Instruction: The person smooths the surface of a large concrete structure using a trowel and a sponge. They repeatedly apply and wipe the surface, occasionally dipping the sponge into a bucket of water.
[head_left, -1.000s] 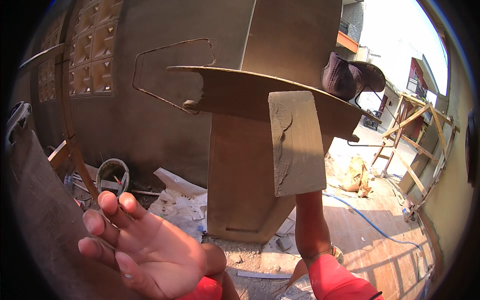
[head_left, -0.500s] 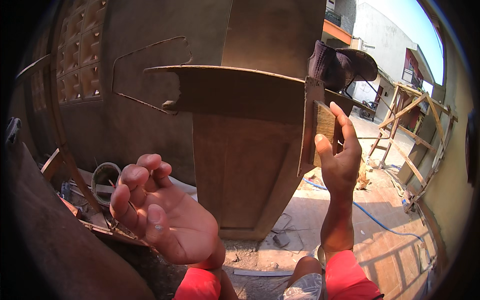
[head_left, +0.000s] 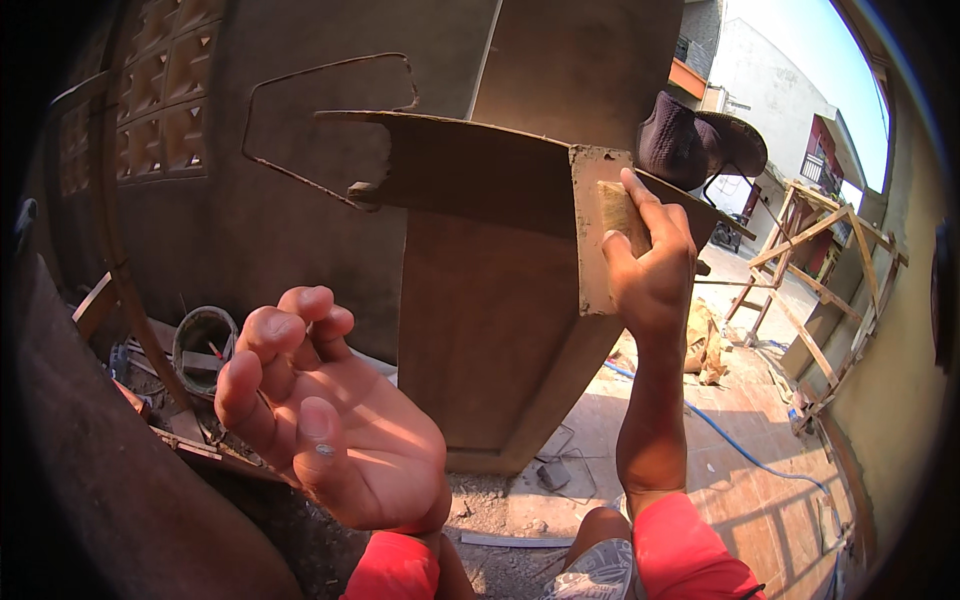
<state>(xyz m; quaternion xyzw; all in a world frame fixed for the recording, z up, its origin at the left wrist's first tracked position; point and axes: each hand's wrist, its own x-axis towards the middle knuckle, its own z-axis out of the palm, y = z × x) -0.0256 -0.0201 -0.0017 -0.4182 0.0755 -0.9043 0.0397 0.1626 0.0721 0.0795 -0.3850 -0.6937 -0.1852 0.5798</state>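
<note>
Now the right hand grips the plastering float by its wooden handle, the natural hold; it looks stiff, fairly light. The left hand hangs cupped, empty.

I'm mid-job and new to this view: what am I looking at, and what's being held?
No machine here: a person works bare-handed, seen by a wide fisheye camera worn on their head, so straight edges bend. The right hand has its grip on the block handle of a flat rectangular float. The left hand is empty, palm up. Behind the float is a brown ledge; what looks like a dark cap appears to sit on it. A blue hose lies on the floor.
</note>
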